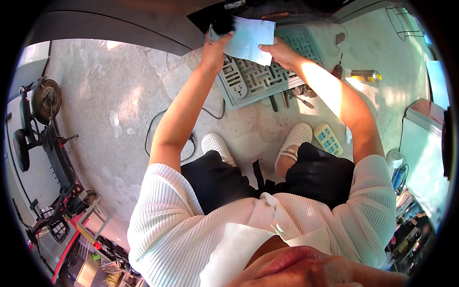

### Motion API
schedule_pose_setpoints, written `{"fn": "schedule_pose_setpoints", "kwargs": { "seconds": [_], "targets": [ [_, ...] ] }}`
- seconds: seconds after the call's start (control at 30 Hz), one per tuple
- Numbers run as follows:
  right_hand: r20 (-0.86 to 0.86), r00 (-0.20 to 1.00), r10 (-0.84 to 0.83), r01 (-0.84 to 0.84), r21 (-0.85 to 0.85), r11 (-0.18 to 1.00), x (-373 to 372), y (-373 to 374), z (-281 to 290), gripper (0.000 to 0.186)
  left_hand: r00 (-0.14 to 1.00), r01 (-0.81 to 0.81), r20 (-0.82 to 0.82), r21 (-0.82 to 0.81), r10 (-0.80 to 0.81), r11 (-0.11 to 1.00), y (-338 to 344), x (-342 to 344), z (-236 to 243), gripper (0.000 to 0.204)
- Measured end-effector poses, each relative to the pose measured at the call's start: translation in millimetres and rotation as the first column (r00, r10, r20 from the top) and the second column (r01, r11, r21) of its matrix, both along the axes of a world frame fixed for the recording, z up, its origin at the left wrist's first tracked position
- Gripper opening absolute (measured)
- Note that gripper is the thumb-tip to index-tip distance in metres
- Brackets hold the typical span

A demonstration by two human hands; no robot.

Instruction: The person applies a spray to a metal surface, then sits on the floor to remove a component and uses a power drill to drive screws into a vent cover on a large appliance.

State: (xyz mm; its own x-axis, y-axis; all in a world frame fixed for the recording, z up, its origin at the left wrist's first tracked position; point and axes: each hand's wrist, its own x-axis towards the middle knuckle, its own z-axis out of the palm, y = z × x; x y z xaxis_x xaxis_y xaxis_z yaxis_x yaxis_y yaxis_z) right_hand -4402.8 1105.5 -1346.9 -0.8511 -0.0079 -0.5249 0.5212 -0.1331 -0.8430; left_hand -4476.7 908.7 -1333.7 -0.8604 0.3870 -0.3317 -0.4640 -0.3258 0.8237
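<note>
A thin white sheet [249, 40], which looks like paper or film, is stretched between my two hands in front of a dark cabinet-like body [191, 21]. My left hand [216, 47] pinches its left side, thumb on top. At the sheet's right edge, my right hand [281, 51] grips with the thumb over the front. A dark, fuzzy-edged patch [223, 24] lies behind my left fingertips; I cannot make out what it is. Below the sheet, a grey slotted panel [267, 74] rests on the floor, partly hidden, with a pale power strip [234, 79] on its left corner.
Several hand tools [303, 101] lie by the panel's front edge. To the right are a dark power tool [337, 71], a yellow-capped can [366, 76] and another power strip [328, 139]. A black cable [210, 114] curves across the floor. An electric scooter [55, 148] stands left.
</note>
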Motion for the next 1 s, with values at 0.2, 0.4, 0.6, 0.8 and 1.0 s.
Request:
{"fn": "schedule_pose_setpoints", "kwargs": {
  "seconds": [0.2, 0.4, 0.6, 0.8, 1.0],
  "targets": [
    [0.019, 1.0, 0.013, -0.013, -0.04, 0.999, 10, 3, 4, 0.039, 0.998, 0.062, 0.029, 0.009, -0.063, 0.998, -13, 9, 2, 0.044],
    [0.077, 0.997, -0.014, 0.017, -0.037, 0.999, 27, 12, 16, 0.04, 0.975, 0.109, 0.185, 0.082, -0.123, 0.991, -16, 35, 17, 0.041],
    [0.051, 0.997, -0.052, 0.055, -0.057, 0.997, 74, 36, 33, 0.046, 0.876, 0.243, 0.409, 0.083, -0.255, 0.967, -18, 94, 16, 0.037],
    [0.106, 0.994, 0.027, -0.017, -0.098, 0.995, 123, 60, 41, 0.043, 0.773, 0.495, 0.444, 0.025, -0.454, 0.868, -18, 142, 3, 0.04],
    [0.341, 0.908, 0.245, -0.286, 0.073, 0.956, 158, 74, 61, 0.047, 0.803, 0.522, 0.38, -0.075, -0.46, 0.85, -16, 156, -5, 0.031]
  ]
}}
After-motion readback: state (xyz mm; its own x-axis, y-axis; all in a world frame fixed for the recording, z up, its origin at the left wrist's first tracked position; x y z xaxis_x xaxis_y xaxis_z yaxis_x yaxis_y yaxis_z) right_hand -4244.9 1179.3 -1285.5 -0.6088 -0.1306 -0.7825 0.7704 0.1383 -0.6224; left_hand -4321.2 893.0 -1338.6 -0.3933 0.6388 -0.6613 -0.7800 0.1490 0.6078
